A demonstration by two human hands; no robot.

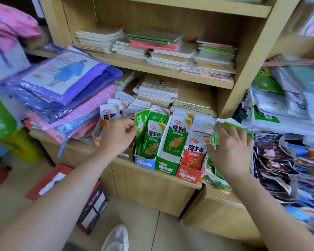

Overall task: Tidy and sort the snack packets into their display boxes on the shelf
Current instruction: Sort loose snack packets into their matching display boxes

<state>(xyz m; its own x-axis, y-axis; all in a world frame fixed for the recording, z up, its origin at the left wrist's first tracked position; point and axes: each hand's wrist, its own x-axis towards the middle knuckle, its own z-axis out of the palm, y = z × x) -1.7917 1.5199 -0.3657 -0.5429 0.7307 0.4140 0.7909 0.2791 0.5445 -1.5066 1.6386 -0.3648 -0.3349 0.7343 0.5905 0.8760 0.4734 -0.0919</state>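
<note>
Three display boxes stand side by side on the shelf ledge: a blue box (145, 163), a green box (166, 167) and a red box (188, 175), each with upright snack packets. Further left an orange box (96, 140) holds white-and-orange packets (108, 113). My left hand (118, 135) pinches the edge of a green packet (140, 127) at the left side of the blue box. My right hand (231, 151) reaches into a green box (217, 180) at the right of the red one, its fingers around green packets (232, 124) there.
Stacked notebooks (158, 91) lie on the shelf behind the boxes and more exercise books (170, 51) on the shelf above. Bagged raincoats (62, 82) are piled at the left. Dark snack packets (279, 160) crowd the right. A carton (92, 207) and my shoe (116, 238) are on the floor.
</note>
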